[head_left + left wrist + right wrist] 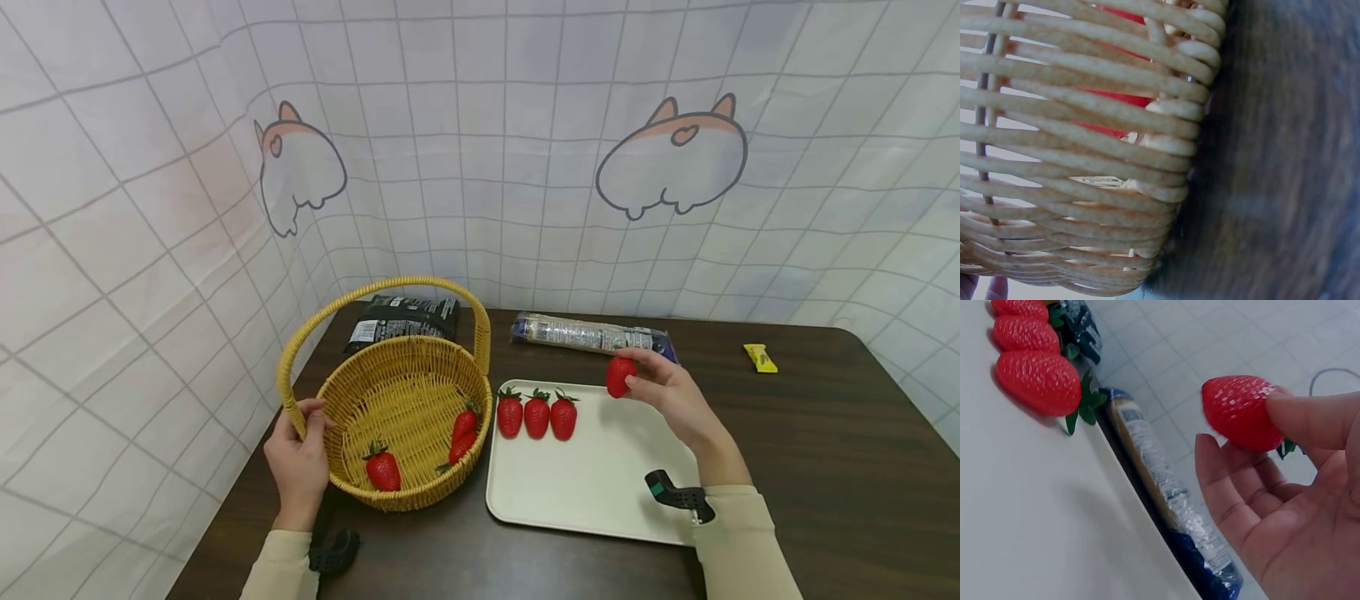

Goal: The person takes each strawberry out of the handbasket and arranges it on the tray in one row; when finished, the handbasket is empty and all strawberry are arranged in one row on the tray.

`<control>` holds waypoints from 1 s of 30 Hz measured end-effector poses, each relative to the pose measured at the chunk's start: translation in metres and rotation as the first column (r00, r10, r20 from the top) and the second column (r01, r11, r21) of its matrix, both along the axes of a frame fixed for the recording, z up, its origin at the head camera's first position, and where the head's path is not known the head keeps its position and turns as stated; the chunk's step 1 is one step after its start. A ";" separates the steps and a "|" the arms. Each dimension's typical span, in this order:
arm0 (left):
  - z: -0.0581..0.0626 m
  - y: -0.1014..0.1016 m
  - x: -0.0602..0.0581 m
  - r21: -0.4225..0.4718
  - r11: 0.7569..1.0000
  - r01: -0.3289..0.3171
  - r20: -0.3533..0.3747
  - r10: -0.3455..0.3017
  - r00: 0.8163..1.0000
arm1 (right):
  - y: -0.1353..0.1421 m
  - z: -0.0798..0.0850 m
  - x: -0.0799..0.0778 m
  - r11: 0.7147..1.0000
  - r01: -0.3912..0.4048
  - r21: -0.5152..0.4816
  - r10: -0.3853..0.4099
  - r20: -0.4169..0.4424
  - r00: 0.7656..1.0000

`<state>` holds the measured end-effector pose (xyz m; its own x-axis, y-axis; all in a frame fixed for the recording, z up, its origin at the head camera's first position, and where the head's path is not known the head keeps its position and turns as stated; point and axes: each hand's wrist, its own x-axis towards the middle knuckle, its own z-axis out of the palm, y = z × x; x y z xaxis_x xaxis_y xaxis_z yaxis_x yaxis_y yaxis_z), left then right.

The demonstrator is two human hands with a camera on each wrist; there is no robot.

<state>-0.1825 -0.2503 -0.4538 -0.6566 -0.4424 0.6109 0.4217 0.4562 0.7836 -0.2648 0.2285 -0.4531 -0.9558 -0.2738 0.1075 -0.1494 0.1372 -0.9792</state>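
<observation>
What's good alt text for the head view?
A person's right hand pinches a red strawberry by the far edge of a pale tray where three other strawberries lie in a row. The left hand grips a yellow wicker basket with more strawberries inside. A black packet and a long wrapped packet lie behind on the dark table.

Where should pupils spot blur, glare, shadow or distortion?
Head view: lines bend on the white grid-patterned cloth, perhaps from lens or folds; left wrist view: the dark brown wood-grain table is blurred, the woven yellow basket sharper; right wrist view: highlights dot the held glossy red strawberry, and a soft shadow falls on the white rectangular tray.
</observation>
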 end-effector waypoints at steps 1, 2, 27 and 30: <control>0.000 0.000 0.000 -0.001 1.000 0.001 -0.002 -0.001 1.000 | 0.001 -0.001 -0.001 1.000 -0.003 0.010 0.003 0.024 1.000; 0.001 0.000 0.000 -0.001 1.000 0.001 -0.002 -0.001 1.000 | 0.002 -0.003 -0.001 1.000 -0.007 0.024 0.006 0.052 0.999; 0.002 0.001 0.001 0.009 1.000 0.001 0.006 -0.001 1.000 | -0.012 -0.015 -0.002 0.959 -0.132 0.251 0.077 0.215 0.974; 0.002 0.001 0.001 0.010 1.000 0.002 0.008 -0.002 1.000 | -0.014 -0.018 -0.003 0.955 -0.130 0.267 0.075 0.208 0.975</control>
<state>-0.1819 -0.2497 -0.4513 -0.6626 -0.4471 0.6009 0.4163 0.4471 0.7917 -0.2680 0.2144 -0.4707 -0.9156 -0.3639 -0.1709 0.0114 0.4015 -0.9158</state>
